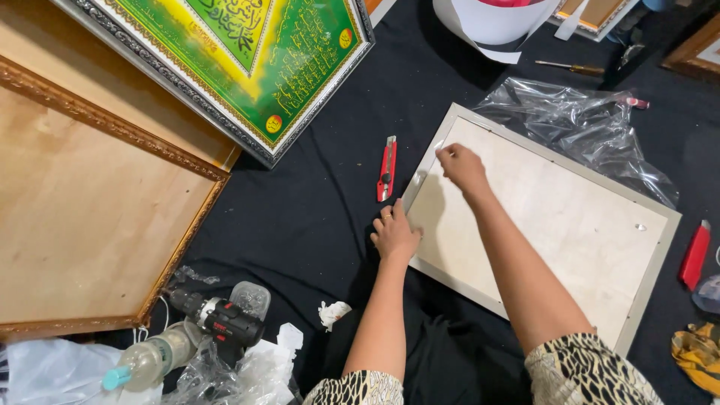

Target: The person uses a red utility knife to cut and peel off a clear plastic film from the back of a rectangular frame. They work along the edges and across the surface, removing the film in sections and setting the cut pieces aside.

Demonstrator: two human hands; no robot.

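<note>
Frame (600,255) lies face down on the black cloth (300,217), pale backing board up, right of centre. Left hand (394,236) rests flat on the near-left frame edge, grip wide, holding nothing. Right hand (461,166) is at the far-left corner, fingertips pinched narrow on something at the frame edge; can't tell what. Red cutter (386,169) lies just left of the frame, near both hands. Risk: frame slides on the cloth if the left hand eases off. Risk: a wrist brushes the cutter; can't tell if its blade is out. Drill (221,319) sits well apart, near left; plastic wrap (577,120) touches the far edge.
</note>
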